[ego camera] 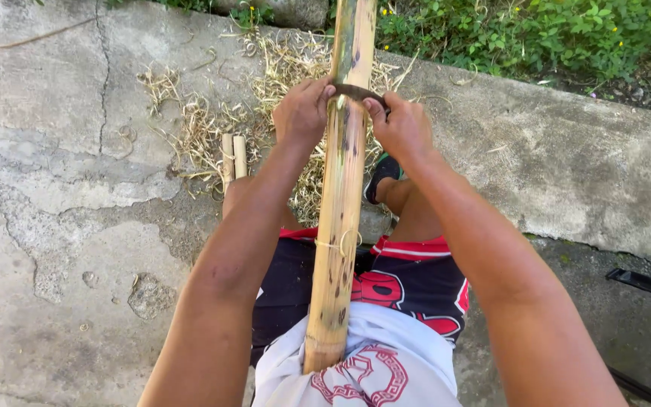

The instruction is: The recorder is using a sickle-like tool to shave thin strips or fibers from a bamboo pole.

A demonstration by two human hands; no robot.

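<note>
Squarely down the middle ran a long bamboo pole (338, 203), its near end braced against the person's white shirt and its far end passing out of view toward the green plants (551, 34). Across the pole, well up its length, lay a dark curved blade (357, 93). The left hand (303, 113) gripped the blade's end on the pole's left side, fingers curled tight and pressed together against the bamboo. The right hand (403, 130) held the other end on the pole's right side, fingers likewise folded shut around it, thumb tip against the metal. Left of the pole, a heap of pale shavings (205, 120) lay scattered over the cracked concrete (54, 196), with two short bamboo pieces (233, 157) side by side among them. Under the pole, a dark sandal (382, 175) showed beside the right forearm.
</note>
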